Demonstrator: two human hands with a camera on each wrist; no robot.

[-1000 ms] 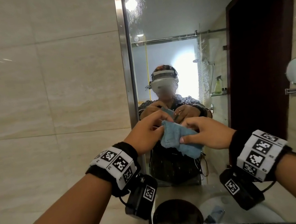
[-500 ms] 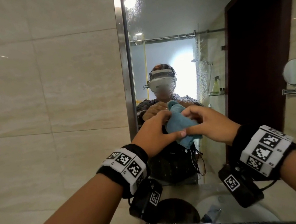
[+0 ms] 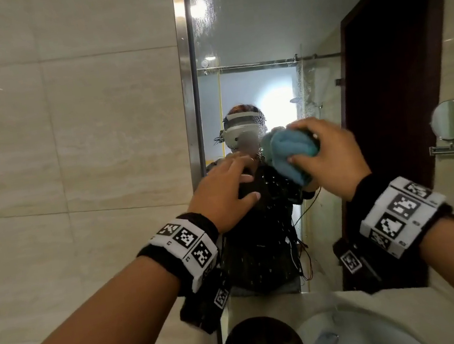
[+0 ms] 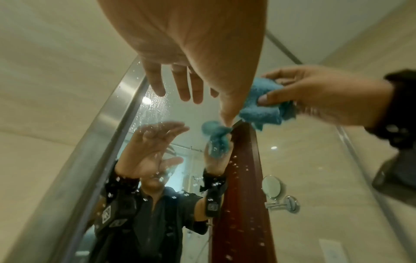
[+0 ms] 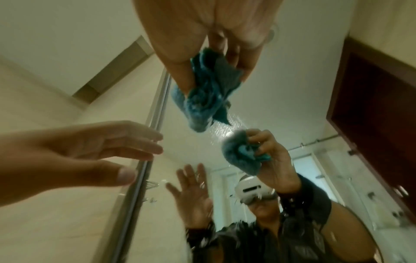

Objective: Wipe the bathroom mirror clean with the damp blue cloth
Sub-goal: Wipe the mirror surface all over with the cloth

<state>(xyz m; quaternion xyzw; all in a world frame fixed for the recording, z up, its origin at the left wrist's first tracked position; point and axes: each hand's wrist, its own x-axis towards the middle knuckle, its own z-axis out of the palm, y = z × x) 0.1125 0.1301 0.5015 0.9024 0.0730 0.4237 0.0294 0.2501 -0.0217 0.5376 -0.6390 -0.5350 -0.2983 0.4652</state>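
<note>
Head view: right hand [image 3: 332, 156] grips bunched blue cloth [image 3: 292, 147] near mirror [image 3: 244, 36]; left hand [image 3: 223, 193] spread, empty.
Left wrist view: water drops over glass, wiping apparently barely begun.
Right wrist view: cloth-glass contact unclear.

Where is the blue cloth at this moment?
In the head view the blue cloth is bunched in the right hand, right of centre, raised before the mirror; the open left hand is beside it.

One blue cloth [image 3: 293, 150], one mirror [image 3: 258, 34], two hands, one round wall mirror [image 3: 449, 119].
</note>
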